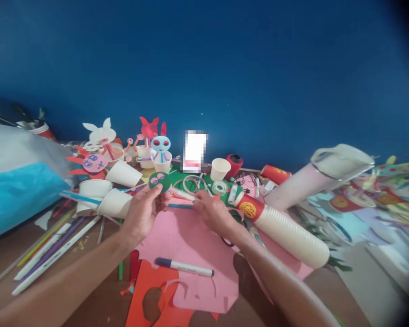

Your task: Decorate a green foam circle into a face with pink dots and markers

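My left hand [146, 209] pinches a small green paper disc [158, 181] with pink and purple eye shapes on it. Close to its right, my right hand [209, 210] is closed on a slim white pen-like stick [182, 194], whose left end points toward the disc. Whether the stick touches the disc is hard to tell. Beneath both hands lies a pink paper sheet [191, 231], with a capped marker [184, 266] across its lower part. Orange paper [139, 295] with cut-out holes shows under its lower left.
Paper-animal cups, including one with a blue face [161, 144], stand at the back left. White cups [88, 190] and several pens lie at left. A long cup stack [286, 231] and a white pitcher [310, 177] are at right. A bright phone screen [195, 147] stands at back.
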